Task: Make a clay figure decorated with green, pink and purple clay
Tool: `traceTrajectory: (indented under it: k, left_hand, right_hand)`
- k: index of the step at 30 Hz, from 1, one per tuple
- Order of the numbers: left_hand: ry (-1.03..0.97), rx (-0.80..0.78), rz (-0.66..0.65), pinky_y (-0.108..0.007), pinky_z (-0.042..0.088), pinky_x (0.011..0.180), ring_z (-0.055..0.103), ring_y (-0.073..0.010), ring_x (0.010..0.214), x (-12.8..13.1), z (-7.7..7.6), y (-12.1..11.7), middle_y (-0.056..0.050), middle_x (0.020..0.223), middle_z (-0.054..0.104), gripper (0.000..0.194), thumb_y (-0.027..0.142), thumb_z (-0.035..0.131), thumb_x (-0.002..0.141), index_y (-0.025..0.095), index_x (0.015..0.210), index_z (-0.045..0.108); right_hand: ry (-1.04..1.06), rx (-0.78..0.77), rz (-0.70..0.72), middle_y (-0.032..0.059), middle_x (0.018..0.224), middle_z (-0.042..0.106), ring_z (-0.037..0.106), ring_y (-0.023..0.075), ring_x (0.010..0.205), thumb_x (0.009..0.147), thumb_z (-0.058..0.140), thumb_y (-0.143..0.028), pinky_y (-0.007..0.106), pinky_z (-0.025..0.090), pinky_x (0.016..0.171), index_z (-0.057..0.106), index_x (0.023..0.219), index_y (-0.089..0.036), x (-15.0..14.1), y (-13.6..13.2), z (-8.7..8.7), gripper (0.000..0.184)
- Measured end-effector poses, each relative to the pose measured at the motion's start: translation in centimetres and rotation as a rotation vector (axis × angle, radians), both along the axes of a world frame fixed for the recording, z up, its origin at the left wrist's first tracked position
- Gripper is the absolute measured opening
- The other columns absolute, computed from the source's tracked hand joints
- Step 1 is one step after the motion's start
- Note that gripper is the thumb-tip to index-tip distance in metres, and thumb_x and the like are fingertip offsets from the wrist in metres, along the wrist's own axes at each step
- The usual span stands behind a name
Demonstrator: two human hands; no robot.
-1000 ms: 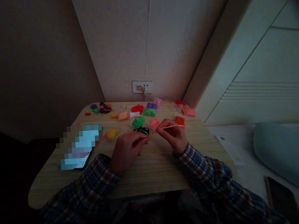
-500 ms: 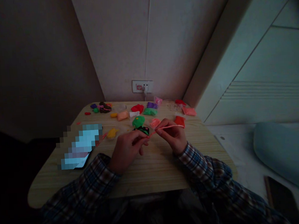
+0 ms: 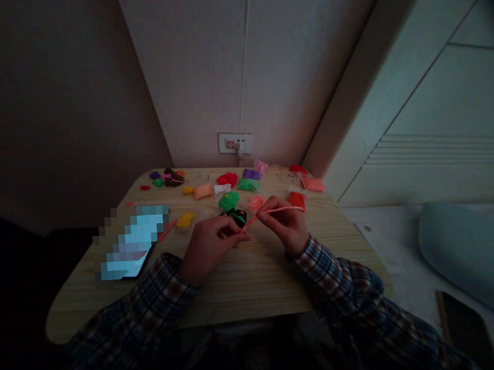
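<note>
Left hand [image 3: 211,244] pinched, fingertips closed on one end of thin, soft-looking pink strand [image 3: 270,211]; right hand [image 3: 286,223] pinches its middle, far end jutting past the fingers; strand slants above wood-grained tabletop [image 3: 253,285], near lumpy green piece [image 3: 228,200]

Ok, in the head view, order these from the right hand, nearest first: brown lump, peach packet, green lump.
From the right hand:
1. Green lump: to its left, slightly beyond.
2. Peach packet: farther left.
3. Brown lump: farthest left, towards the table's back corner.
</note>
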State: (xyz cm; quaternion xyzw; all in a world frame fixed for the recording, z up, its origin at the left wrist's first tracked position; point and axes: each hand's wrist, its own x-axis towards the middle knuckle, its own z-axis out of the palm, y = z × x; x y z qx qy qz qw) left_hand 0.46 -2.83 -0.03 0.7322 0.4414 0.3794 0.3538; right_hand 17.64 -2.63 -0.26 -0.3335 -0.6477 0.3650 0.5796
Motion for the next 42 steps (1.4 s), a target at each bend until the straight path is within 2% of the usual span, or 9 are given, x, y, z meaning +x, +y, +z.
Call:
traceTrajectory:
  k: [5, 9, 13, 18, 23, 27, 32, 37, 42]
  left_hand:
    - [-0.001, 0.035, -0.006, -0.019, 0.037, 0.046, 0.049, -0.0088, 0.049, 0.0, 0.0, 0.1, 0.002, 0.055, 0.055, 0.025, 0.033, 0.07, 0.064, 0.013, 0.056, 0.057]
    - [-0.047, 0.056, -0.105, -0.02, 0.044, 0.05, 0.057, -0.0113, 0.06, 0.1, 0.3, -0.1, -0.003, 0.075, 0.064, 0.014, 0.026, 0.063, 0.072, 0.014, 0.074, 0.067]
    - [-0.079, 0.041, -0.111, -0.022, 0.049, 0.058, 0.06, -0.0166, 0.078, 0.2, 0.8, -0.5, -0.006, 0.09, 0.066, 0.022, 0.028, 0.065, 0.069, 0.015, 0.087, 0.067]
    - [-0.235, -0.157, -0.216, -0.029, 0.047, 0.077, 0.061, -0.0179, 0.084, 0.1, 1.1, -0.5, -0.006, 0.087, 0.068, 0.024, 0.025, 0.066, 0.068, 0.014, 0.09, 0.066]
    - [-0.395, -0.516, -0.467, -0.026, 0.045, 0.069, 0.062, -0.0163, 0.077, -0.3, 0.6, 0.2, -0.005, 0.082, 0.068, 0.045, 0.024, 0.069, 0.066, 0.016, 0.108, 0.058]
    - [-0.34, -0.493, -0.392, -0.023, 0.042, 0.068, 0.058, -0.0127, 0.073, -0.6, 0.5, 0.5, -0.005, 0.079, 0.069, 0.024, 0.032, 0.055, 0.079, 0.015, 0.091, 0.066]
    - [-0.303, -0.492, -0.332, -0.022, 0.042, 0.064, 0.058, -0.0117, 0.065, -0.5, 0.5, 0.7, 0.0, 0.065, 0.067, 0.011, 0.026, 0.064, 0.069, 0.015, 0.069, 0.063]
    - [-0.318, -0.477, -0.255, -0.022, 0.042, 0.061, 0.057, -0.0118, 0.062, -0.4, 0.7, 0.5, 0.001, 0.06, 0.065, 0.012, 0.026, 0.064, 0.067, 0.014, 0.066, 0.061]
    - [-0.334, -0.436, -0.261, -0.023, 0.042, 0.06, 0.057, -0.012, 0.061, -0.5, 0.8, 0.4, -0.002, 0.063, 0.067, 0.014, 0.026, 0.061, 0.072, 0.013, 0.077, 0.065]
  right_hand:
    - [-0.005, 0.002, -0.002, -0.0003, 0.068, 0.055, 0.052, 0.0123, 0.067, 0.074, 0.061, -0.026, 0.025, 0.044, 0.062, 0.058, 0.07, -0.019, 0.0, 0.0, 0.1, 0.009]
    - [-0.001, 0.017, 0.009, -0.0005, 0.068, 0.055, 0.053, 0.0118, 0.067, 0.075, 0.06, -0.024, 0.025, 0.044, 0.063, 0.059, 0.071, -0.019, 0.0, 0.0, 0.1, 0.007]
    - [0.007, 0.002, 0.003, -0.0005, 0.067, 0.055, 0.053, 0.0125, 0.067, 0.075, 0.061, -0.026, 0.025, 0.044, 0.062, 0.059, 0.07, -0.019, 0.0, 0.0, 0.1, 0.008]
    - [-0.011, -0.019, 0.008, -0.0003, 0.068, 0.056, 0.054, 0.0126, 0.066, 0.075, 0.061, -0.027, 0.026, 0.045, 0.062, 0.059, 0.07, -0.019, 0.2, 0.0, 0.0, 0.01]
    - [-0.019, -0.019, 0.0, 0.0, 0.069, 0.056, 0.056, 0.0135, 0.068, 0.076, 0.06, -0.028, 0.027, 0.045, 0.063, 0.059, 0.071, -0.019, 0.3, -0.1, 0.0, 0.01]
    - [-0.056, 0.018, -0.021, -0.0002, 0.068, 0.056, 0.054, 0.0137, 0.069, 0.075, 0.061, -0.027, 0.026, 0.044, 0.063, 0.059, 0.069, -0.019, 0.3, -0.2, 0.1, 0.01]
    - [-0.12, 0.061, -0.012, -0.0011, 0.067, 0.055, 0.051, 0.0121, 0.064, 0.075, 0.06, -0.026, 0.026, 0.041, 0.062, 0.06, 0.071, -0.019, 0.3, -0.1, -0.1, 0.008]
    - [-0.127, 0.056, 0.004, -0.0003, 0.068, 0.056, 0.052, 0.0128, 0.066, 0.077, 0.059, -0.027, 0.027, 0.042, 0.062, 0.059, 0.072, -0.019, 0.4, -0.1, -0.2, 0.009]
    - [-0.147, 0.039, -0.011, 0.0002, 0.067, 0.056, 0.052, 0.0137, 0.064, 0.076, 0.059, -0.031, 0.028, 0.042, 0.063, 0.059, 0.071, -0.02, 0.4, -0.1, -0.1, 0.012]
